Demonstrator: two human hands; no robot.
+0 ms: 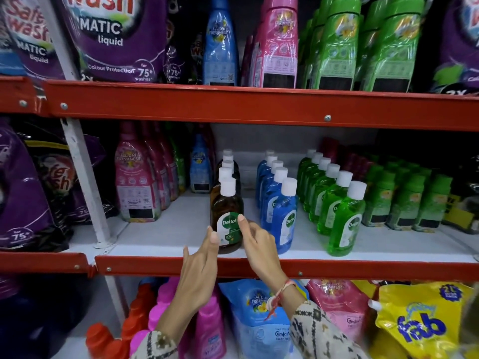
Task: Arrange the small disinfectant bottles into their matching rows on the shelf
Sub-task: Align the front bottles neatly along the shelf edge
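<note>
Three rows of small white-capped disinfectant bottles run front to back on the middle shelf: brown, blue and green. The front brown bottle stands upright at the shelf's front edge. My left hand touches its lower left side with its fingertips. My right hand touches its label from the right with thumb and forefinger. Both hands have fingers spread and neither lifts the bottle.
Tall pink softener bottles stand left of the brown row, small green softener bottles to the right. Red shelf beams cross above and below. Purple detergent pouches fill the left; pouches and bottles sit on the lower shelf.
</note>
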